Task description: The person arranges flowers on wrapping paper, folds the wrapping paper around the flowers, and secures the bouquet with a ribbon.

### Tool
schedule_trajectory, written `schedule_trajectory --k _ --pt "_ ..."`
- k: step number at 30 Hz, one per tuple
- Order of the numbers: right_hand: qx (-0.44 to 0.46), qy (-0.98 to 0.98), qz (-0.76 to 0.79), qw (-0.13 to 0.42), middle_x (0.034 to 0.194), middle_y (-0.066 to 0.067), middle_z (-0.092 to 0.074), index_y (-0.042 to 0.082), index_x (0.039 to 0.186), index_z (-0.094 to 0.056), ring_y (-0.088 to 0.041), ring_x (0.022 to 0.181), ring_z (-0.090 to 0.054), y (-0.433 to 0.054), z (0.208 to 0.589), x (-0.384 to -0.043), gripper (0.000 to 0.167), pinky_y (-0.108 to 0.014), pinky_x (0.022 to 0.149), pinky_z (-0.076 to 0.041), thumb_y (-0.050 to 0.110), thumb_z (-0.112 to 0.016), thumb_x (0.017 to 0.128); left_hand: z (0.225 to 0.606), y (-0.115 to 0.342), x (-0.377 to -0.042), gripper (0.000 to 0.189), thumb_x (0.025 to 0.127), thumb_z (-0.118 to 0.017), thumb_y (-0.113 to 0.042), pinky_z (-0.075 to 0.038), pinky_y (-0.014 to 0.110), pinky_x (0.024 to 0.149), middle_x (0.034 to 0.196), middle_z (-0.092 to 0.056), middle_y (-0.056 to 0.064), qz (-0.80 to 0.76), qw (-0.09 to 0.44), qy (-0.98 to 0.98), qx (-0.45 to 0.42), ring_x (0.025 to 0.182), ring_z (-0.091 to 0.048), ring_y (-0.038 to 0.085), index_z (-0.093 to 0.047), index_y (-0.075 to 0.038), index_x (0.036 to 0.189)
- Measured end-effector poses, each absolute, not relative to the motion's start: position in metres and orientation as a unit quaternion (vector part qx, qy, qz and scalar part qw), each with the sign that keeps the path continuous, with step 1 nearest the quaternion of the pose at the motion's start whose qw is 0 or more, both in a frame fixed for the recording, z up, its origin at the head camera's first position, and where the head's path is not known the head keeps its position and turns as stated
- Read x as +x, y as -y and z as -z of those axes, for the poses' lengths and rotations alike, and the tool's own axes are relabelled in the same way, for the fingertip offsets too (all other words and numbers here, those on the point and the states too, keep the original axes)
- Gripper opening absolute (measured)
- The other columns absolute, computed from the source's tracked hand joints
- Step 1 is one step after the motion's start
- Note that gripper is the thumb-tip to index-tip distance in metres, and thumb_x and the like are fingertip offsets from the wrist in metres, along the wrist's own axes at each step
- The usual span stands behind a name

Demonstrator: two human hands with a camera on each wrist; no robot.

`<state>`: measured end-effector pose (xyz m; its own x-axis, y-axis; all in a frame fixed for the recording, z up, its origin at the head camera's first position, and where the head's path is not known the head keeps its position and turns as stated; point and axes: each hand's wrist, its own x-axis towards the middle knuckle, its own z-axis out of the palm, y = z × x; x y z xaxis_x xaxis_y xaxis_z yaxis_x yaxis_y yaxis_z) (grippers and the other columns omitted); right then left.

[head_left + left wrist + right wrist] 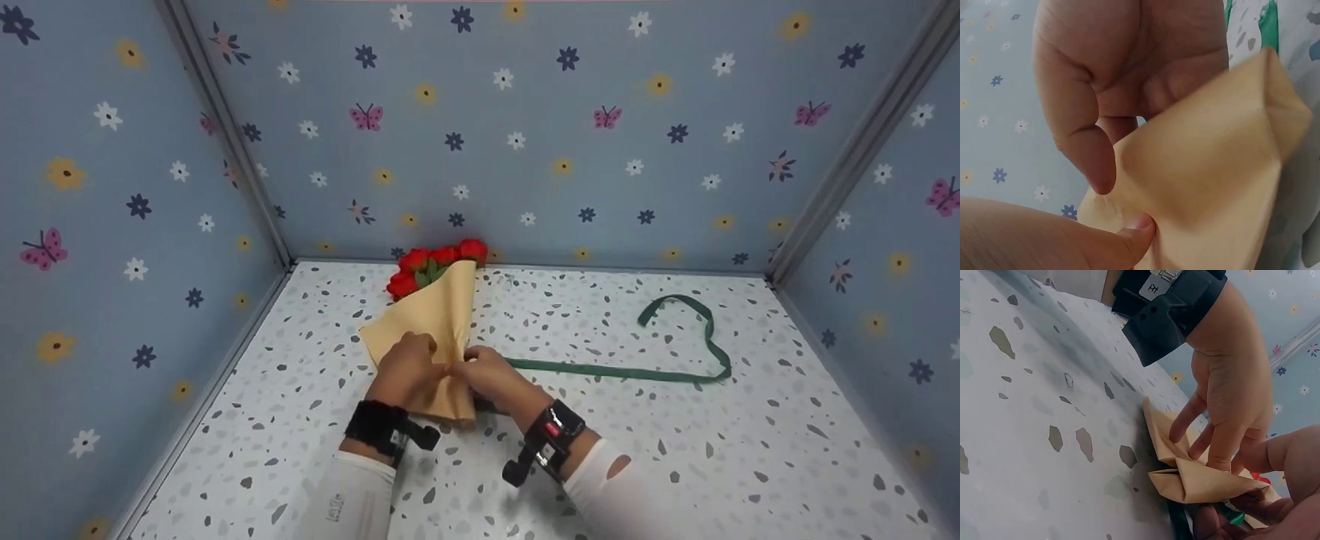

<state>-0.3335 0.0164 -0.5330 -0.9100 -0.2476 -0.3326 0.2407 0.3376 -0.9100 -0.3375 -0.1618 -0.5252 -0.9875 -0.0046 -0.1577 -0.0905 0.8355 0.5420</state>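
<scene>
A bouquet of red artificial-looking roses (416, 261) with green leaves lies on the table, wrapped in tan wrapping paper (420, 311). My left hand (409, 367) grips the paper around its middle, its thumb (1139, 222) pressed along a crease. Opposite, my right hand (499, 379) pinches the paper's right edge, fingers partly under the fold in the right wrist view. The paper's folded lower end (1185, 481) points toward me. A green ribbon (615, 371) runs out from beside my right hand; a piece of it shows under the paper in the right wrist view. The stems are hidden.
The ribbon's far part curls back on the speckled white table (750, 450) at the right. Blue flower-patterned panels (525, 112) stand at the back and both sides. The roses lie close to the back panel. Each wrist wears a black strap with a camera (382, 429).
</scene>
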Motion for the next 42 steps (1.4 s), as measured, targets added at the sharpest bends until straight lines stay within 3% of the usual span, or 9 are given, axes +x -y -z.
schedule_trajectory --k 3,5,9,14,18,21,27,36,42 --pt "0.009 -0.765 0.603 0.223 0.129 -0.013 -0.073 -0.001 0.141 -0.068 -0.026 0.114 -0.077 -0.015 0.536 -0.336 0.052 -0.04 0.098 -0.067 0.025 -0.08 0.097 0.523 0.161 -0.335 0.052 0.104 -0.082 -0.035 -0.055 0.05 0.11 0.134 -0.066 0.016 -0.303 0.077 -0.949 -0.03 0.114 -0.065 0.031 -0.07 -0.002 0.143" --pt "0.019 -0.725 0.646 0.24 0.136 -0.02 -0.073 -0.005 0.143 -0.064 -0.032 0.12 -0.078 -0.015 0.54 -0.338 0.054 -0.045 0.103 -0.067 0.019 -0.077 0.097 0.523 0.16 -0.332 0.05 0.104 -0.082 -0.035 -0.056 0.05 0.108 0.132 -0.067 0.016 -0.3 0.065 -0.952 -0.022 0.113 -0.066 0.031 -0.071 -0.003 0.142" --pt "0.039 -0.648 0.715 0.26 0.132 -0.023 -0.078 -0.007 0.144 -0.061 -0.034 0.115 -0.082 -0.018 0.548 -0.34 0.052 -0.044 0.101 -0.068 0.009 -0.074 0.096 0.52 0.156 -0.328 0.047 0.102 -0.084 -0.034 -0.058 0.051 0.102 0.124 -0.069 0.017 -0.284 0.027 -0.958 0.006 0.106 -0.068 0.032 -0.073 -0.002 0.135" --pt "0.053 -0.608 0.746 0.266 0.122 -0.019 -0.084 -0.003 0.138 -0.068 -0.03 0.106 -0.085 -0.025 0.55 -0.345 0.046 -0.042 0.094 -0.07 0.014 -0.076 0.096 0.512 0.148 -0.325 0.047 0.101 -0.087 -0.04 -0.058 0.052 0.094 0.117 -0.068 0.017 -0.269 -0.004 -0.963 0.021 0.099 -0.068 0.033 -0.074 -0.003 0.127" --pt "0.056 -0.57 0.763 0.299 0.127 -0.016 -0.083 -0.001 0.139 -0.068 -0.028 0.11 -0.084 -0.033 0.55 -0.349 0.042 -0.042 0.098 -0.069 0.025 -0.072 0.106 0.506 0.142 -0.325 0.052 0.098 -0.09 -0.042 -0.059 0.053 0.095 0.12 -0.07 0.019 -0.252 0.001 -0.967 0.025 0.103 -0.071 0.036 -0.075 -0.003 0.129" --pt "0.051 -0.554 0.771 0.311 0.132 -0.016 -0.082 -0.001 0.142 -0.066 -0.028 0.115 -0.083 -0.038 0.552 -0.351 0.04 -0.042 0.102 -0.068 0.02 -0.067 0.109 0.504 0.139 -0.327 0.056 0.095 -0.093 -0.04 -0.059 0.053 0.097 0.124 -0.07 0.019 -0.24 0.022 -0.97 0.02 0.107 -0.071 0.035 -0.075 -0.003 0.133" --pt "0.037 -0.568 0.767 0.296 0.129 -0.019 -0.082 -0.002 0.143 -0.065 -0.031 0.115 -0.084 -0.049 0.553 -0.349 0.044 -0.044 0.101 -0.068 0.002 -0.069 0.099 0.501 0.134 -0.327 0.06 0.09 -0.098 -0.038 -0.058 0.052 0.098 0.125 -0.069 0.018 -0.241 0.026 -0.97 0.016 0.109 -0.07 0.035 -0.074 -0.005 0.134" --pt "0.028 -0.585 0.768 0.257 0.134 -0.021 -0.08 0.001 0.156 -0.057 -0.032 0.116 -0.083 -0.079 0.538 -0.343 0.06 -0.048 0.103 -0.067 -0.003 -0.072 0.098 0.486 0.118 -0.32 0.067 0.087 -0.099 -0.046 -0.057 0.048 0.09 0.122 -0.066 0.012 -0.264 -0.01 -0.964 0.035 0.108 -0.066 0.03 -0.071 -0.011 0.137" --pt "0.036 -0.605 0.769 0.203 0.141 -0.022 -0.076 0.0 0.157 -0.055 -0.031 0.122 -0.08 -0.105 0.524 -0.339 0.06 -0.048 0.111 -0.064 -0.004 -0.074 0.1 0.487 0.112 -0.326 0.081 0.092 -0.093 -0.052 -0.054 0.058 0.106 0.144 -0.055 0.02 -0.338 -0.066 -0.939 -0.006 0.135 -0.053 0.039 -0.06 -0.014 0.155"
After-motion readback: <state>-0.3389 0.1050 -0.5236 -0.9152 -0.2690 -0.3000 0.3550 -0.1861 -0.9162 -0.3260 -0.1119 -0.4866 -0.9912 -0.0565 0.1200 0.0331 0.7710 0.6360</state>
